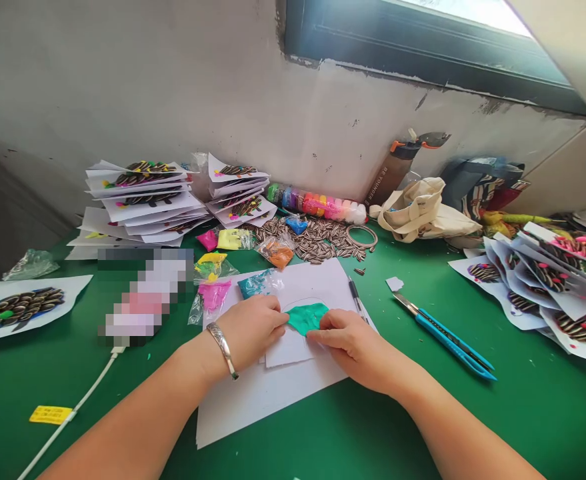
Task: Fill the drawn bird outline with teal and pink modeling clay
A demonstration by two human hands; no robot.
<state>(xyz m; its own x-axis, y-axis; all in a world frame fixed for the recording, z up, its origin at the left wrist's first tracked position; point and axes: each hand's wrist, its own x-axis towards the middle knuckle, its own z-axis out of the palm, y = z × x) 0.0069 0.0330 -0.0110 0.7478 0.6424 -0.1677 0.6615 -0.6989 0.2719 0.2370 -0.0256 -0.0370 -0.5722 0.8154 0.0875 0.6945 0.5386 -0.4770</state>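
Bare forearms (155, 400) before green clay (305, 319), blue cutter (455, 343) rightward, seed pile (325, 239) beyond.

Left grip (253, 328) and right grip (361, 343) curl toward each other.

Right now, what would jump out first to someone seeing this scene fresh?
The flat, bright teal-green clay-like piece between the left hand and right hand, over the large white paper sheet, draws the eye first. Next come the blue-handled, metal-bladed cutter on the green tabletop at right, and the heap of dark striped seeds beyond the sheet.
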